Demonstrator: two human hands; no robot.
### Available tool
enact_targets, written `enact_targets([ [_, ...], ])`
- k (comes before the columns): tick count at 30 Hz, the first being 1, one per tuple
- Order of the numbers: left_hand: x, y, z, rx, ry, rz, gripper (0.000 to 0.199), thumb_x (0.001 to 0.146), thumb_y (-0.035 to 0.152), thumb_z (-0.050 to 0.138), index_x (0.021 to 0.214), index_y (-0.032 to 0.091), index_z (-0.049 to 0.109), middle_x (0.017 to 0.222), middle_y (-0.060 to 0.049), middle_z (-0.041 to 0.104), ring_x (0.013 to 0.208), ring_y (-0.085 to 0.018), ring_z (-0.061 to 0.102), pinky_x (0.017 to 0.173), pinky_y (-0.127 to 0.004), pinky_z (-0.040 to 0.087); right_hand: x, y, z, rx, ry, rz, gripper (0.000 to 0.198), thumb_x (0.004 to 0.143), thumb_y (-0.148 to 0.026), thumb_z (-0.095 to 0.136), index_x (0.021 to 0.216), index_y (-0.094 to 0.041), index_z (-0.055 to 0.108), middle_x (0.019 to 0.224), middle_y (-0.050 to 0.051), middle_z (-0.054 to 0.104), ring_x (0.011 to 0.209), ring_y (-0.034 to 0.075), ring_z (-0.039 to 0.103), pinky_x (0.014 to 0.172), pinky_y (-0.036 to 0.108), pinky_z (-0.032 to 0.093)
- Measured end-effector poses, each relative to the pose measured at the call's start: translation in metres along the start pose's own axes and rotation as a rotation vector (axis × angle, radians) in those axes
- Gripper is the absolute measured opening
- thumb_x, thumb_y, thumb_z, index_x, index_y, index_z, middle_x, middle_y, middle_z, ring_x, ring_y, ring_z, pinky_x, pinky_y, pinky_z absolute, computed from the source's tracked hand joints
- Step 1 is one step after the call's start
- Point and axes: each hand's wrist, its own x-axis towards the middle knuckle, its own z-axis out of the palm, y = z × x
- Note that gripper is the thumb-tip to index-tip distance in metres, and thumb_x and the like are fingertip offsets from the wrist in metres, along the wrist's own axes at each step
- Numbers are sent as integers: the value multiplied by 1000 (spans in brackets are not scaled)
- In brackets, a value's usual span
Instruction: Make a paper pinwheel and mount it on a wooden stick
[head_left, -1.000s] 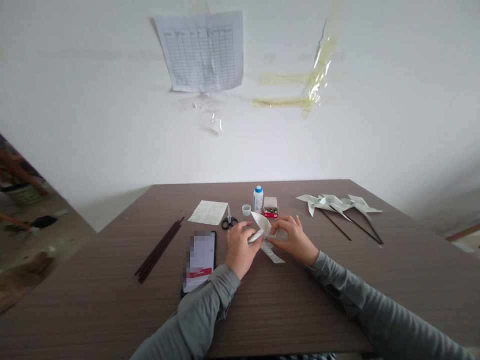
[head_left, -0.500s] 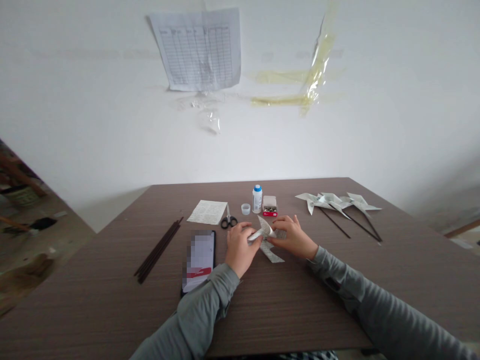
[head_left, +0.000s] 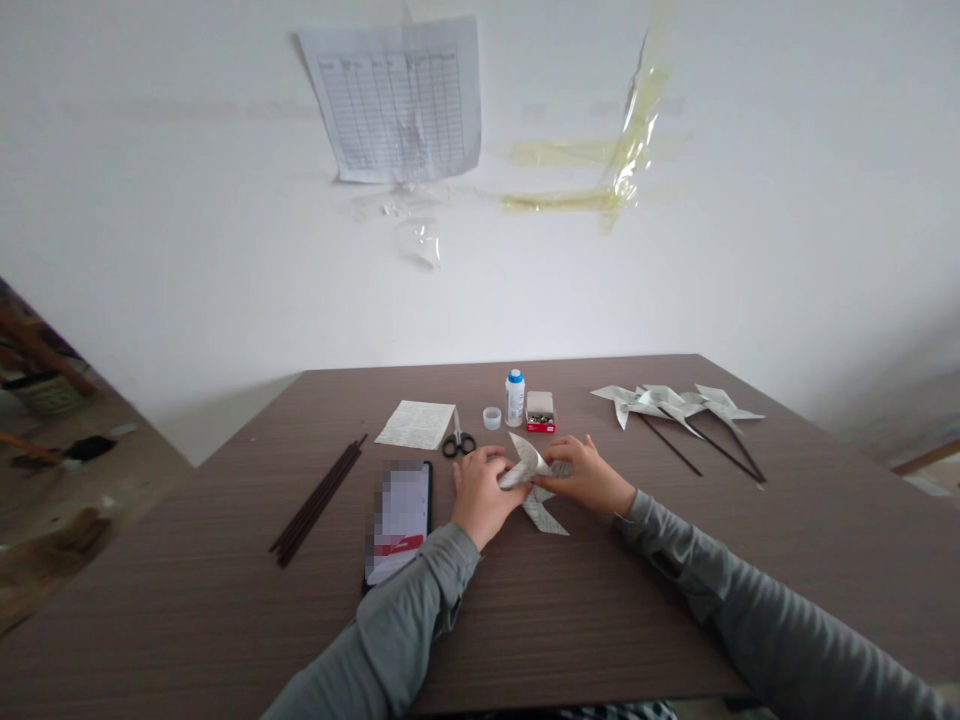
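Note:
Between my hands is a paper pinwheel (head_left: 546, 514) made of printed paper, its blades curled in toward the middle. My left hand (head_left: 484, 492) is closed on its left side, thumb near the centre. From the right, my right hand (head_left: 587, 477) pinches another blade near the centre. One pointed blade sticks up at the back and another lies toward me. Just beyond are black-handled scissors (head_left: 458, 440), a small translucent cup (head_left: 491, 418), a white bottle with a blue cap (head_left: 514, 399) and a red box of small metal pieces (head_left: 540, 413).
Several dark sticks (head_left: 318, 502) lie at the left, beside a phone (head_left: 400, 525). Printed paper (head_left: 415, 425) lies behind the phone. Finished pinwheels on sticks (head_left: 675, 402) rest at the back right. A wall (head_left: 480, 300) rises behind the table (head_left: 615, 620).
The pinwheel has turned and tilted slightly between my hands; its back blade leans more to the left. Both hands keep hold and have barely shifted.

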Motion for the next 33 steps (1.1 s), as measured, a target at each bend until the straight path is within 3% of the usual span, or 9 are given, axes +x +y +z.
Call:
enact_targets([
  [5,0,-6,2,-3,14,35,22,84,21,115,89,29,95,134,-14,95,136,-46,88,128,-75,67,2,-3,-2,-28,-69,22,18,95,-48,106,97,-34,96,119,10,95,135,45,86,137,87,57],
  [11,0,-4,1,-1,-1,35,20,85,20,115,90,30,98,135,-16,95,140,-50,86,132,-86,62,2,3,1,-9,-41,-39,22,98,-54,104,97,-33,97,116,9,96,127,40,87,137,86,57],
  [16,0,5,-2,12,-29,-18,23,86,13,114,85,29,97,139,-15,95,145,-53,86,135,-92,57,3,4,1,8,-66,-20,16,98,-50,104,103,-35,100,122,10,98,133,43,89,139,90,54],
  [24,0,7,-6,8,-53,-6,18,88,17,111,87,30,99,139,-15,96,144,-51,86,135,-87,59,4,1,-1,0,-75,13,14,99,-50,104,105,-37,104,134,13,96,140,47,88,142,92,51],
  [29,1,16,-15,33,-109,-68,15,92,17,110,93,30,102,149,-15,96,154,-50,83,141,-86,56,5,2,-1,15,-59,-11,15,100,-50,103,99,-35,103,133,13,97,135,45,89,139,85,57],
  [33,2,27,-25,48,-186,-114,8,97,20,108,100,27,104,161,-16,93,163,-50,79,146,-85,53,4,-4,-3,24,-103,63,14,100,-47,103,103,-34,103,143,14,96,145,47,85,149,89,42],
])
